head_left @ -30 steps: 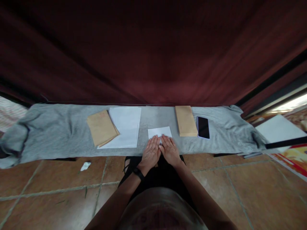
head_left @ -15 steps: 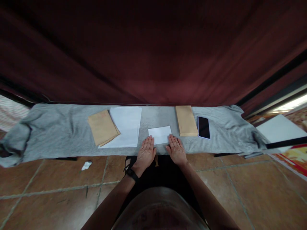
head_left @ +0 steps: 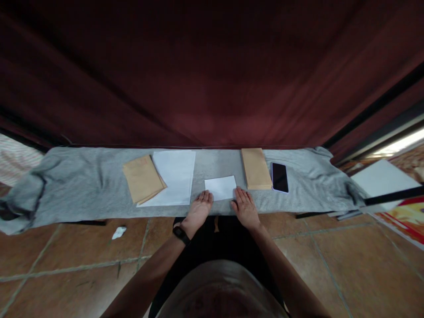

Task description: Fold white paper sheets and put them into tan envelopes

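At either side of the white paper (head_left: 221,187), left hand (head_left: 199,209) and right hand (head_left: 246,210) rest, fingers (head_left: 243,196) outstretched, gripping nothing

Indoor room, dark-red curtain (head_left: 212,88), tiled floor (head_left: 374,260)

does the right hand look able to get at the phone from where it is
Probably yes: the phone lies uncovered, and the right hand could pass over the grey cloth in front of the low envelope stack beside it.
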{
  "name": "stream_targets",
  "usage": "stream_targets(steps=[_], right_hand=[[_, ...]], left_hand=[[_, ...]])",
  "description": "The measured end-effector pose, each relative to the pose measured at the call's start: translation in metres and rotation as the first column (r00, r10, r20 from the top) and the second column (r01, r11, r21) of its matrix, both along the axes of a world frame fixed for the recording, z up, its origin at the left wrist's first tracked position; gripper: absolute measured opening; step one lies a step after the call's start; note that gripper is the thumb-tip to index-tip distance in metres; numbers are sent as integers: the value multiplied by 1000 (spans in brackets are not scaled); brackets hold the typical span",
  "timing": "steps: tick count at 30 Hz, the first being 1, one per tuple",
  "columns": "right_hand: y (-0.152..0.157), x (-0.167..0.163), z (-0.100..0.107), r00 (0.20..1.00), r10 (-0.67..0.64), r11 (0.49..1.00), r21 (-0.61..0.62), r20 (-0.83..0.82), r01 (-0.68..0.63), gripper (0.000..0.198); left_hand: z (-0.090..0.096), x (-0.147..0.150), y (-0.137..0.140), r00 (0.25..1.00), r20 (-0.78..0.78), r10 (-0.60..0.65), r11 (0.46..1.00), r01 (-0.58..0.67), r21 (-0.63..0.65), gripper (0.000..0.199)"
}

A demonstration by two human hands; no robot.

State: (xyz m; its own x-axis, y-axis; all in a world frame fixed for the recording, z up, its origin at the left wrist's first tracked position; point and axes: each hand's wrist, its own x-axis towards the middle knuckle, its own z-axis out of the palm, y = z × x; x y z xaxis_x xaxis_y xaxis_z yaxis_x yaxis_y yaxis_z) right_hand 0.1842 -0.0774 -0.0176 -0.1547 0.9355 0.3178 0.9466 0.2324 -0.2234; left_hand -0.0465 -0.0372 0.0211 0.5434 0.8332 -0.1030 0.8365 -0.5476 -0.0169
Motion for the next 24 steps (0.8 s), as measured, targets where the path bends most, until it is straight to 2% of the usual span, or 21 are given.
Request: stream_targets(steps=[3,7,10,13,15,18,21,24], right_hand=[[2,-4,4,1000,-10,1000,-4,-9,10,52],[9,-9,13,999,44,999,-1,-18,-44,46],[17,-10,24,997,70,997,-14,-45,-70,40],[25,-7,36,993,71,997,-27,-98,-73,36],[29,-5,45,986,65,997,-21,-153,-69,32],[31,-2,58,957,76,996,-33,-281,-88,28],[34,-1,68,897,82,991,-60,-433,-119,26],[38,-1,70,850,40,995,-58,-526,-83,25]], left_hand=[[5,4,0,999,34,19,1000,-19,8,50],[15,6,-2,993,114,2,999,-8,54,46],[22,6,-2,966,256,-27,991,-8,134,40],[27,4,1,897,442,21,987,-89,133,27],[27,2,7,805,587,85,984,-160,77,21],[26,-2,17,587,782,211,967,-241,-79,18],[25,-4,26,367,860,355,932,-217,-291,24],[23,0,29,269,865,423,906,-151,-395,27]])
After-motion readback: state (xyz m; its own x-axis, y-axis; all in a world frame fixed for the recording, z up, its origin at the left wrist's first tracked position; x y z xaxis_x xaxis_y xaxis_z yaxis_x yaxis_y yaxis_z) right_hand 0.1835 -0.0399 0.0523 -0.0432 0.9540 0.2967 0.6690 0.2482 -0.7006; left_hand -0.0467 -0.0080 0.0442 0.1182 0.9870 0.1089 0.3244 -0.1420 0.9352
